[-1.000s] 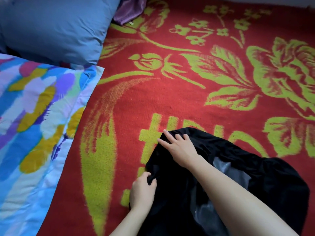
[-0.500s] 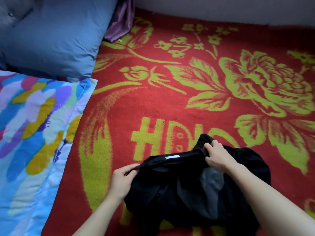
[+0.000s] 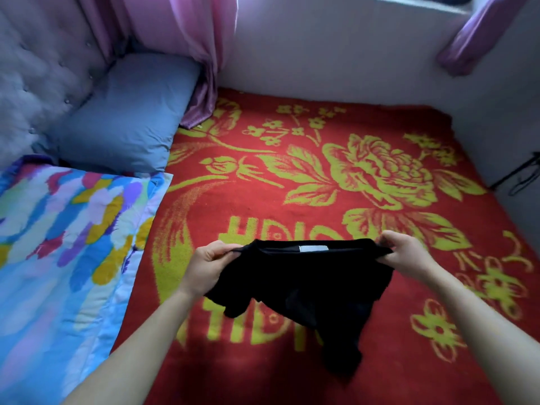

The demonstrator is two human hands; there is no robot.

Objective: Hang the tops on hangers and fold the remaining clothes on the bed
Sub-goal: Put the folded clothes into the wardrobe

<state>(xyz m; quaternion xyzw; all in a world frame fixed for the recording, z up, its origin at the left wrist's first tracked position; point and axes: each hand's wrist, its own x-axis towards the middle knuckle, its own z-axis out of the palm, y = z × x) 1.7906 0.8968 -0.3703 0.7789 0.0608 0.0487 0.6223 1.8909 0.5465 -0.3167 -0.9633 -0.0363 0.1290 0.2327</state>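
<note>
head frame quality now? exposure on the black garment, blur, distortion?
Head view: soft dim daylight, no glare; garment crushed to flat black, only its white label stands out; wide-angle bowing along the wall; smear on headboard and lower blanket pattern; left hand and right hand pinching the garment are fairly sharp.

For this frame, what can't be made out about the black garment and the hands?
Head view:
- black garment: bunched, dark folds hide its shape and sleeves.
- white label: print too small.
- left hand, right hand: some fingertips hidden behind the pinched fabric.
- dark wire object: cut off by right edge.
</note>
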